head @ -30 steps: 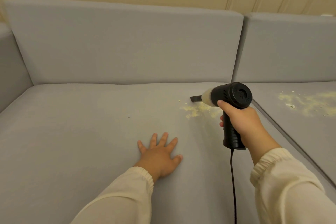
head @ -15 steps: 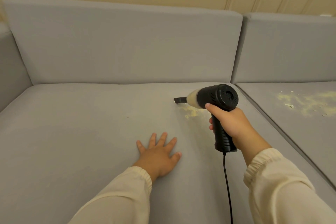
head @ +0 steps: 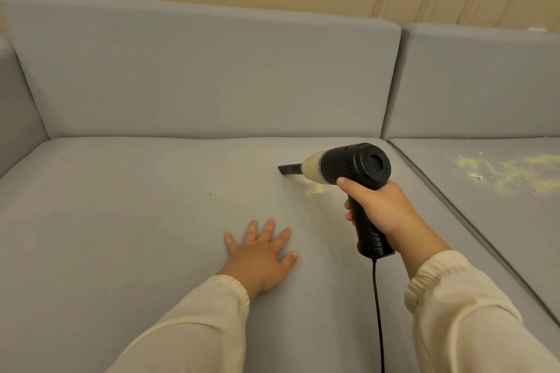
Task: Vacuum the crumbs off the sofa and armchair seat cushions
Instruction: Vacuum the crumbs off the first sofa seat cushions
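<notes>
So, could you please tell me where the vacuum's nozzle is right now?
In the head view, the nozzle rests on the left seat cushion, just left of the small crumb patch and beyond the flat left hand.

Dim warm light, soft shadows, wide-angle bowing at edges

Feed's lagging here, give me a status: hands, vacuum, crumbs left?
Right hand grips handheld vacuum; left hand flat on seat cushion. Small crumb patch behind nozzle; bigger crumb spread on next cushion. Nothing blocking.
</notes>
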